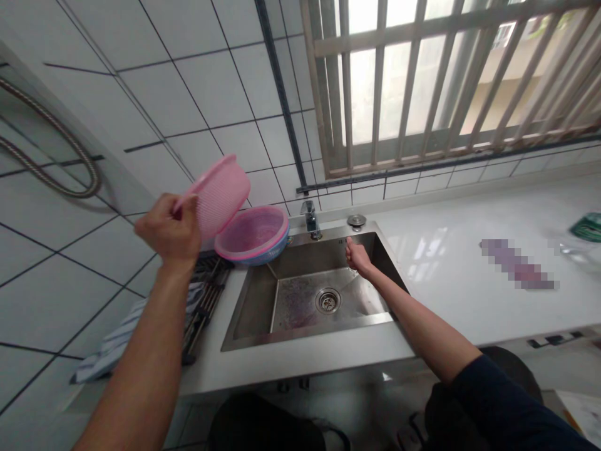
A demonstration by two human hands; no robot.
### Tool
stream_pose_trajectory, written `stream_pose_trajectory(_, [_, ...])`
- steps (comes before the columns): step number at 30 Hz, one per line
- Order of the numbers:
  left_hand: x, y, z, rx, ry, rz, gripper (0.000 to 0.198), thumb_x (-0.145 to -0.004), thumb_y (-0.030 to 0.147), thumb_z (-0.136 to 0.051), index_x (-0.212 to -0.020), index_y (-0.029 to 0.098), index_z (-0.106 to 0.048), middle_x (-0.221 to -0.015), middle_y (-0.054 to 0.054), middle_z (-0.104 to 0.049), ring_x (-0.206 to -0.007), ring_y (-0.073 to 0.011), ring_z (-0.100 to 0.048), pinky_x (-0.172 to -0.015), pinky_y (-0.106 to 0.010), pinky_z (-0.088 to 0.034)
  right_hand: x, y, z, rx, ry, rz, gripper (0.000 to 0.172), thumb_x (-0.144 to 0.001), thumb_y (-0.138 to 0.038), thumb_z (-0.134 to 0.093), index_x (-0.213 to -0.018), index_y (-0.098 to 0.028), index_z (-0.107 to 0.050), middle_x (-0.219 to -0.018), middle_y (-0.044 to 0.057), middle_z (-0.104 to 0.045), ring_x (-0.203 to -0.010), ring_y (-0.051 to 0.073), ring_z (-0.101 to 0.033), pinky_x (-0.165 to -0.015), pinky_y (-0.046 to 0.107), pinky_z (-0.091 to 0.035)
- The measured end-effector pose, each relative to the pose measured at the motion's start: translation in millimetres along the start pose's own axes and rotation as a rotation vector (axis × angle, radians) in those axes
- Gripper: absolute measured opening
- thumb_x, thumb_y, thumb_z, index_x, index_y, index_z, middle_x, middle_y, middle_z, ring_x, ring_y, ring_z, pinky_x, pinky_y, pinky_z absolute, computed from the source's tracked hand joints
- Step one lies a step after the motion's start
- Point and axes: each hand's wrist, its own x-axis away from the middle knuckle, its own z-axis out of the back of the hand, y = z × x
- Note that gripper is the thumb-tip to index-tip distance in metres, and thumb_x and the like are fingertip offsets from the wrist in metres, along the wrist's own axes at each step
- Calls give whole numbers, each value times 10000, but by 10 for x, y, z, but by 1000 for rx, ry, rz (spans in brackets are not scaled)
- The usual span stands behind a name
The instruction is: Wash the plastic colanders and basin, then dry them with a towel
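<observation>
A pink perforated basket (220,197) is tilted in the air at the left, its rim gripped by my left hand (171,228). Just below and to the right of it, a pink basin (256,235) rests in a blue one (270,254) at the sink's left back corner. My right hand (357,255) is over the right part of the steel sink (300,338), its fingers curled closed; whatever they may hold is too small to make out. The sink's bottom, with its round drain (327,301), shows wet marks.
A faucet (310,219) stands behind the sink, beside a drain strainer (357,220). On the left are a dark rack (204,313) and a striped cloth (113,344). A blurred purple item (516,263) lies on the right counter, near a green object (586,227).
</observation>
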Motion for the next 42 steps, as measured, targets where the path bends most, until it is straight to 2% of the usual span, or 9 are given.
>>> stream_pose_trajectory(6, [403, -239, -623, -156, -398, -168, 454, -1045, 590, -563, -919, 165, -661, -823, -43, -637, -782, -186, -469, -735, -298, -275, 7, 34, -33, 259, 119, 117, 685, -935, -876, -326, -635, -270, -437, -479, -24, -401, -470, 154, -432, -483, 268, -319])
stream_pose_trajectory(17, [790, -318, -998, -26, -626, -209, 436, -943, 675, -643, -942, 241, -692, -893, -102, -738, -863, -290, -651, -724, -308, -344, 45, 36, -1, 403, 252, 239, 688, -1003, -770, -268, -595, -248, -455, -563, 13, -495, -593, 180, -503, -593, 283, -377])
stream_pose_trajectory(21, [889, -380, -1027, 38, -656, -260, 451, -920, 665, -643, -1034, 236, -718, -1024, -129, -766, -1001, -322, -672, -847, -344, -437, 173, 101, -67, 632, 3, 318, 472, -1012, -580, -514, -772, -198, -655, -785, 20, -695, -755, 187, -621, -709, 261, -445])
stream_pose_trajectory(24, [997, -405, -971, 66, -588, -329, 485, -946, 610, -613, -1195, 208, -721, -1249, -172, -729, -1203, -367, -623, -1038, -445, -441, 295, 212, -160, 953, -451, 125, 186, -865, -356, -787, -963, -200, -759, -898, 16, -779, -806, 186, -689, -747, 247, -481])
stream_pose_trajectory(27, [1194, -377, -824, 97, -430, -306, 479, -984, 506, -595, -1335, 192, -677, -1422, -189, -637, -1349, -379, -547, -1155, -512, -392, 339, 233, -189, 1222, -629, 14, 293, -761, -255, -895, -1033, -207, -799, -954, 49, -817, -856, 225, -743, -773, 259, -509])
stream_pose_trajectory(33, [1794, -173, -360, 158, -376, -238, 316, -1007, 314, -574, -1275, 199, -697, -1356, -175, -643, -1303, -354, -571, -1139, -504, -441, -137, -438, -173, 1169, -197, 424, 415, -933, -305, -755, -1335, -203, -724, -1280, 137, -774, -1189, 302, -722, -1022, 360, -521])
stream_pose_trajectory(37, [2039, -65, -92, 204, -448, -263, 247, -1002, 253, -573, -1200, 231, -720, -1350, -138, -667, -1272, -324, -598, -1143, -493, -445, -668, -956, -169, 1018, -122, 663, 575, -933, -304, -755, -1481, -189, -622, -1374, 142, -728, -1247, 299, -689, -1102, 412, -513])
stream_pose_trajectory(39, [2075, -65, 23, 201, -454, -249, 222, -1006, 238, -564, -1157, 235, -727, -1305, -120, -697, -1233, -310, -620, -1124, -482, -458, -834, -1012, -126, 1033, -72, 692, 712, -873, -280, -813, -1533, -163, -573, -1464, 182, -663, -1334, 329, -636, -1162, 462, -480])
stream_pose_trajectory(42, [2027, -154, 208, 162, -420, -207, 201, -1009, 234, -553, -1099, 235, -733, -1222, -104, -732, -1162, -294, -650, -1081, -459, -483, -823, -792, -21, 988, 90, 692, 602, -912, -243, -739, -1491, -136, -612, -1464, 214, -645, -1360, 348, -611, -1195, 517, -449])
